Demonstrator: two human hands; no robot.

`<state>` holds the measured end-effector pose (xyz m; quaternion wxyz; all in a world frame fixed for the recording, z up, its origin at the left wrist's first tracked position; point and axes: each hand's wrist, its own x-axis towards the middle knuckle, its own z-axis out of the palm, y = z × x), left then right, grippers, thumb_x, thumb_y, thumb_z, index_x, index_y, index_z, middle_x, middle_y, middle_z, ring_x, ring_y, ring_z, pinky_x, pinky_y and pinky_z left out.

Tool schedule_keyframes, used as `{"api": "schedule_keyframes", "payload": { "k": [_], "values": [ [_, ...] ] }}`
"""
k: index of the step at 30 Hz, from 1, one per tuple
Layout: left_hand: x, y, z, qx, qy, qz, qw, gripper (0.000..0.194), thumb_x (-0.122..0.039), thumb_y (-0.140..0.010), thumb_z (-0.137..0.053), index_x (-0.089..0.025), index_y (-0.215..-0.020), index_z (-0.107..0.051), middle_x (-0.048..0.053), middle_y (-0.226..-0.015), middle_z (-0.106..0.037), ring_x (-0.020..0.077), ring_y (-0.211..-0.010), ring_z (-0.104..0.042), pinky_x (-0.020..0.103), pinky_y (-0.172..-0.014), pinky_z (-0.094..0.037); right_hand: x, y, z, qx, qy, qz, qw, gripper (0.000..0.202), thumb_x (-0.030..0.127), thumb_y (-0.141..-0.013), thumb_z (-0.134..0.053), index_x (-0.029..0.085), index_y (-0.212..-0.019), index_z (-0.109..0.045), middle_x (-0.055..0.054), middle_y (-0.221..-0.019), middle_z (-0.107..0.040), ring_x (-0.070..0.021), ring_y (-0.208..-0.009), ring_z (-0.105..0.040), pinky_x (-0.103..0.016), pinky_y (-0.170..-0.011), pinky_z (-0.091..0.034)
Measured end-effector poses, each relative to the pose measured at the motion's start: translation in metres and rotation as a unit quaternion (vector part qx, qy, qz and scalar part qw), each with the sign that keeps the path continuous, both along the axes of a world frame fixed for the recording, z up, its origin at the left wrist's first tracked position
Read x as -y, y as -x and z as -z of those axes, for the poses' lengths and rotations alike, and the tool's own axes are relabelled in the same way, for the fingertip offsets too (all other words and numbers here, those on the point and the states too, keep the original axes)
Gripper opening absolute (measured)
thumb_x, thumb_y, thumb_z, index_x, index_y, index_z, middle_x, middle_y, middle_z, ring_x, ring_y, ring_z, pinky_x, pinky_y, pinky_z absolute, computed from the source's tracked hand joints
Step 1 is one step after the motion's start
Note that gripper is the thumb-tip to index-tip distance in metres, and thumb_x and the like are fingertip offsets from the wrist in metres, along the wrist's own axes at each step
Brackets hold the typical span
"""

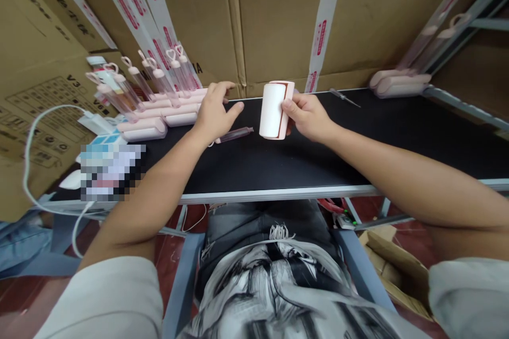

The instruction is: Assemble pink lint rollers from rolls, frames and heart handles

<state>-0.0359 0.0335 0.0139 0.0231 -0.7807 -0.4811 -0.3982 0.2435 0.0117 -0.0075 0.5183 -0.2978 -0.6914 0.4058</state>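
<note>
My right hand (308,116) grips a white and pink rounded case (273,111) by its right side, thumb on the front, and holds it up above the black tabletop. A dark reddish gap runs between its white face and pink shell. To the left, my left hand (217,111) is open with fingers apart and nothing in it. Just below that hand, a clear pinkish tube (235,135) lies on the tabletop. Beyond its wrist stand several pink cases (181,116) with clear tubes (161,79) upright on them, topped by pink loop handles.
More pink cases (400,85) with upright tubes stand at the far right. A small screwdriver-like tool (345,97) lies near the back edge of the black tabletop (397,137). At left are a bottle (97,63) and a white cable (29,153). Cardboard (278,21) walls the back.
</note>
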Motion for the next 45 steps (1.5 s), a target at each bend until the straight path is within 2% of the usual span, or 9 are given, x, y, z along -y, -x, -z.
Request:
{"api": "schedule_keyframes", "payload": {
  "k": [8, 16, 20, 23, 27, 30, 35, 41, 45],
  "values": [
    [0.008, -0.013, 0.005, 0.0, -0.014, 0.074, 0.997, 0.067, -0.073, -0.102, -0.057, -0.022, -0.146, -0.059, 0.014, -0.133, -0.068, 0.0271, -0.113, -0.069, 0.045, -0.103, -0.06, -0.001, -0.001, 0.002, 0.014, -0.001, -0.001, 1.0, 0.072, 0.095, -0.076, -0.074, 0.024, -0.074, -0.062, 0.001, -0.055, -0.065, -0.0167, -0.041, -0.059, -0.031, -0.037, -0.045],
    [0.014, -0.021, 0.008, 0.005, 0.013, 0.127, 0.992, 0.094, -0.089, -0.09, -0.062, -0.024, -0.155, -0.049, 0.016, -0.141, -0.064, 0.0308, -0.122, -0.068, 0.047, -0.107, -0.059, 0.001, 0.0, 0.006, 0.033, -0.009, 0.001, 0.999, 0.068, 0.091, -0.082, -0.073, 0.023, -0.081, -0.067, 0.001, -0.059, -0.065, -0.0161, -0.044, -0.059, -0.03, -0.038, -0.046],
    [0.018, -0.027, 0.01, 0.0, 0.029, 0.147, 0.989, 0.094, -0.084, -0.09, -0.068, -0.023, -0.157, -0.047, 0.017, -0.142, -0.063, 0.0311, -0.125, -0.068, 0.047, -0.109, -0.059, 0.002, 0.0, 0.006, 0.041, -0.012, -0.006, 0.999, 0.068, 0.09, -0.082, -0.074, 0.022, -0.082, -0.068, 0.001, -0.059, -0.065, -0.0157, -0.044, -0.06, -0.03, -0.038, -0.047],
    [0.014, -0.023, 0.011, -0.012, 0.038, 0.137, 0.99, 0.086, -0.069, -0.091, -0.077, -0.025, -0.158, -0.047, 0.015, -0.143, -0.064, 0.0317, -0.127, -0.067, 0.049, -0.112, -0.058, 0.001, -0.001, 0.006, 0.039, -0.009, -0.01, 0.999, 0.068, 0.09, -0.08, -0.077, 0.022, -0.083, -0.069, 0.001, -0.06, -0.065, -0.0155, -0.045, -0.059, -0.03, -0.039, -0.046],
    [0.0, -0.008, 0.011, -0.048, 0.027, 0.005, 0.998, 0.066, -0.034, -0.09, -0.081, -0.023, -0.151, -0.057, 0.016, -0.143, -0.063, 0.0381, -0.136, -0.063, 0.061, -0.12, -0.051, -0.003, -0.003, 0.006, 0.021, 0.003, -0.005, 1.0, 0.07, 0.091, -0.076, -0.078, 0.022, -0.078, -0.067, -0.001, -0.059, -0.064, -0.0159, -0.044, -0.058, -0.031, -0.039, -0.047],
    [-0.005, 0.001, 0.009, -0.058, 0.054, -0.049, 0.996, 0.056, -0.022, -0.087, -0.076, -0.021, -0.142, -0.064, 0.017, -0.141, -0.064, 0.0379, -0.132, -0.065, 0.062, -0.118, -0.053, -0.001, -0.002, 0.005, 0.02, 0.002, -0.005, 1.0, 0.069, 0.091, -0.08, -0.074, 0.023, -0.077, -0.066, -0.001, -0.059, -0.064, -0.0164, -0.045, -0.058, -0.032, -0.041, -0.047],
    [0.008, -0.008, 0.002, -0.085, 0.07, -0.017, 0.994, 0.046, -0.032, -0.091, -0.073, -0.019, -0.134, -0.069, 0.015, -0.135, -0.067, 0.0337, -0.124, -0.068, 0.055, -0.115, -0.056, 0.003, 0.002, 0.003, 0.024, -0.013, -0.009, 1.0, 0.069, 0.092, -0.079, -0.074, 0.023, -0.077, -0.065, 0.001, -0.06, -0.06, -0.0147, -0.048, -0.054, -0.031, -0.044, -0.044],
    [0.016, -0.011, 0.002, -0.23, 0.219, -0.017, 0.948, 0.057, -0.063, -0.087, -0.075, -0.022, -0.127, -0.076, 0.016, -0.122, -0.07, 0.0373, -0.112, -0.072, 0.054, -0.104, -0.058, -0.006, 0.0, 0.002, -0.021, -0.038, 0.04, 0.998, 0.074, 0.092, -0.075, -0.078, 0.019, -0.072, -0.065, 0.001, -0.067, -0.054, -0.0108, -0.06, -0.044, -0.028, -0.054, -0.036],
    [0.012, -0.007, 0.004, -0.285, 0.233, -0.014, 0.93, 0.038, -0.052, -0.087, -0.076, -0.023, -0.11, -0.08, 0.015, -0.116, -0.073, 0.037, -0.107, -0.072, 0.05, -0.096, -0.058, -0.009, -0.001, 0.004, -0.04, 0.0, 0.044, 0.998, 0.074, 0.091, -0.069, -0.084, 0.02, -0.074, -0.065, 0.001, -0.069, -0.055, -0.0114, -0.062, -0.046, -0.027, -0.056, -0.038]
  ]
}}
